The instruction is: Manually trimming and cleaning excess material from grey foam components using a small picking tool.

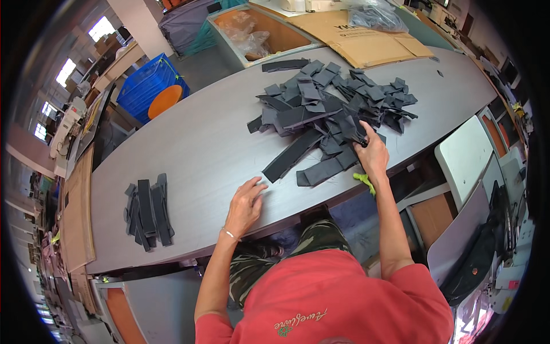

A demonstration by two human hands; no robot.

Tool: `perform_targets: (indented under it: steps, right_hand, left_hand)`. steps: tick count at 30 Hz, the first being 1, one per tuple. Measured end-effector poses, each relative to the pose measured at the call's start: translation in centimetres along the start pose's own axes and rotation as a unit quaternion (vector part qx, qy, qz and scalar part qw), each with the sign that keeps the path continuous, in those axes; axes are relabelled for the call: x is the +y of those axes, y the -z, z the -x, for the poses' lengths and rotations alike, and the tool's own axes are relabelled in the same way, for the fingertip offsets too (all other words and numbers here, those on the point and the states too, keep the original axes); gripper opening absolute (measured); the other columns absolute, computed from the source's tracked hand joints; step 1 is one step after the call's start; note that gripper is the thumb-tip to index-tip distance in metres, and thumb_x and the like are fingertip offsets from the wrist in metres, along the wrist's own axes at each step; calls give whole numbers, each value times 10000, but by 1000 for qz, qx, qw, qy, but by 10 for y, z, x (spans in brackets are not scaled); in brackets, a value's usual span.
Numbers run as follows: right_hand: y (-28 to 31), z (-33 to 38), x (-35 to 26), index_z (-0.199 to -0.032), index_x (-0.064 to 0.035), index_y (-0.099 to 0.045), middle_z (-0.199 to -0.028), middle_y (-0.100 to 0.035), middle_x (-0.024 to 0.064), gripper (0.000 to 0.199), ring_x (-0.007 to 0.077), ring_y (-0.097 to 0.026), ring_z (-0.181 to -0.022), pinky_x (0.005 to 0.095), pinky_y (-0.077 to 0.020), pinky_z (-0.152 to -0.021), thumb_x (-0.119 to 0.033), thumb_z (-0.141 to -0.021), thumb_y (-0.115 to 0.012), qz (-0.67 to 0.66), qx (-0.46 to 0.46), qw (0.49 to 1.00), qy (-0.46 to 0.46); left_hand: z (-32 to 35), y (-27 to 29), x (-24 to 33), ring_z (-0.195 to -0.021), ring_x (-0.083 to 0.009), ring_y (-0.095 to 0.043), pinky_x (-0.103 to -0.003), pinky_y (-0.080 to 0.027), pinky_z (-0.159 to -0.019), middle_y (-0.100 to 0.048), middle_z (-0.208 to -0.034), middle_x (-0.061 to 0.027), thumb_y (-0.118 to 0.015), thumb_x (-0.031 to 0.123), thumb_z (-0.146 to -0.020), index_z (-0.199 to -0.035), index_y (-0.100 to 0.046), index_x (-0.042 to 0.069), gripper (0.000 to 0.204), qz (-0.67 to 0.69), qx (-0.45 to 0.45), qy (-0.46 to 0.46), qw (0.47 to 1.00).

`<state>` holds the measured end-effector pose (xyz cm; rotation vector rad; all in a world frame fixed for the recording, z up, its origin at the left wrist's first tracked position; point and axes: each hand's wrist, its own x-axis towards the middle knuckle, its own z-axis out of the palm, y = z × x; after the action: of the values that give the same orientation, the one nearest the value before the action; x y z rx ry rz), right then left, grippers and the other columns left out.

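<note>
A heap of dark grey and black fabric strips (309,109) lies on the grey table, many of them folded or overlapping. At its near right edge is my right hand (373,155), its fingers curled around something small and black that I cannot make out; fabric lies right by the fingertips. My left hand (245,207) hovers by the table's near edge, fingers apart and holding nothing, close to the end of one long black strip (291,156). Further left, a smaller bundle of dark strips (148,212) lies lengthwise together. A yellow-green tie (364,182) shows beside my right wrist.
The grey table (200,149) curves across the view. Flattened cardboard (361,43) with a clear plastic bag (378,16) lies at its far side, next to an open bin (275,34). A blue crate (150,86) and an orange round stool (165,102) stand beyond the left edge.
</note>
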<state>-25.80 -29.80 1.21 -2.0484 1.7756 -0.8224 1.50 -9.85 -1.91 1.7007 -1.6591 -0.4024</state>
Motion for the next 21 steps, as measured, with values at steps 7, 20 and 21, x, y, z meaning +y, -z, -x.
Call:
perform_targets:
  steps: [7,20,21]
  right_hand:
    - [-8,-15,-47,-1135,47,-622,-984,-668,40,347,78,-592,-866,199,-459,-786,49,-787,-618,-474,-45,878,48]
    - [-71,-33,-69,-1148,-144,-663,-860,-501,61,540,213,-551,-719,312,-464,-630,74,-654,-652,-199,260,906,269]
    - [-72,-31,-68,-1148,-144,-663,-860,-501,61,540,213,-551,-719,312,-464,-630,74,-654,-652,-202,255,907,269]
  left_hand:
    - [-49,-46,15,-1102,-376,-520,-414,-455,-928,-513,-1269,-203,-679,75,-767,-1194,-531,-33,465,-97,68,-89,989]
    - [-59,-1,-28,-688,-235,-534,-342,-446,-573,-524,-921,-135,-475,102,-866,-1164,-525,-45,336,366,109,201,902]
    - [-55,16,-13,-630,-182,-505,-310,-416,-511,-517,-897,-105,-451,121,-887,-1128,-523,-41,299,589,108,234,766]
